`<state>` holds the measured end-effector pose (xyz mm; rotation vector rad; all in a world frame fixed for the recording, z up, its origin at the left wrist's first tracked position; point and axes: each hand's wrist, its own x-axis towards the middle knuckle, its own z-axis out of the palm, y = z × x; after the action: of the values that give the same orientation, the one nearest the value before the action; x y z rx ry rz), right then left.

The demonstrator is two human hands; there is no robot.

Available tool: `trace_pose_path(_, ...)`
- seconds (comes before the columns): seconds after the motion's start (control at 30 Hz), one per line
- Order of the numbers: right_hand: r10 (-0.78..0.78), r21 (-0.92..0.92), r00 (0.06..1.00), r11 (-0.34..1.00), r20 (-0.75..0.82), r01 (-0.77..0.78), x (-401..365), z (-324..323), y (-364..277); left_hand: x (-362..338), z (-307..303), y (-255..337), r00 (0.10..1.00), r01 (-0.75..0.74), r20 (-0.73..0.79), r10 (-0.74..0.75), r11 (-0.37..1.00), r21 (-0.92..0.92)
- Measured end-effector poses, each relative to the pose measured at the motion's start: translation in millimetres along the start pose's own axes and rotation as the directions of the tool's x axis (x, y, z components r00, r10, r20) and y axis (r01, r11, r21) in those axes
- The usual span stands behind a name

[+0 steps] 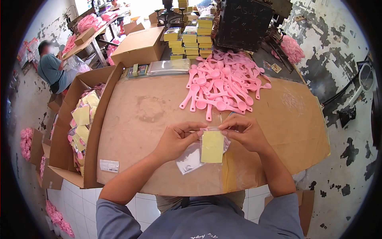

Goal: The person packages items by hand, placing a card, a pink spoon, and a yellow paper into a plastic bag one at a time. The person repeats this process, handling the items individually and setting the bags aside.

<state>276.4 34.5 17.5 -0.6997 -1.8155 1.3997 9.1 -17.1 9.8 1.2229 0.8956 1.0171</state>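
Between my two hands is a small clear plastic bag (212,146) with a yellow card inside. My left hand (181,137) pinches its top left corner, fingers closed. At the top right corner my right hand (243,133) pinches the same edge, also closed. Something pink shows at the bag's edges, mostly hidden behind the card. Under and left of it lie clear plastic bags (188,161) on the cardboard-covered table (135,147). Just beyond my hands spreads a heap of pink plastic spoons (225,81).
On the left stands an open cardboard box (90,155) of filled bags. Stacks of yellow-edged cards (197,38), a closed carton (138,44) and a pile of clear bags (168,67) line the back, beside a black box (243,26). Another person (55,69) sits far left.
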Motion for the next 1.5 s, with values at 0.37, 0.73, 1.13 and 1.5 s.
trace_pose_path(0.37,0.132,0.028,0.983,0.99,0.126,-0.137,0.1,7.3,-18.9,-2.5,8.6,8.4,0.984,-0.175,-0.043,0.173,0.982,-0.07)
trace_pose_path(0.73,-0.061,-0.272,0.993,0.962,-0.098,0.032,5.6,-19.5,-35.3,0.1,-25.7,16.8,0.962,-0.172,-0.21,0.173,0.985,0.02)
trace_pose_path(1.13,0.021,-0.731,0.98,0.662,-0.2,-0.164,-16.8,-61.5,2.5,13.4,-48.8,9.5,0.691,-0.472,-0.508,0.515,0.853,0.224)
trace_pose_path(1.5,0.191,-0.38,0.931,0.873,-0.311,-0.306,-19.6,-68.5,28.3,10.3,2.2,-25.7,0.96,-0.209,0.046,0.278,0.595,0.776)
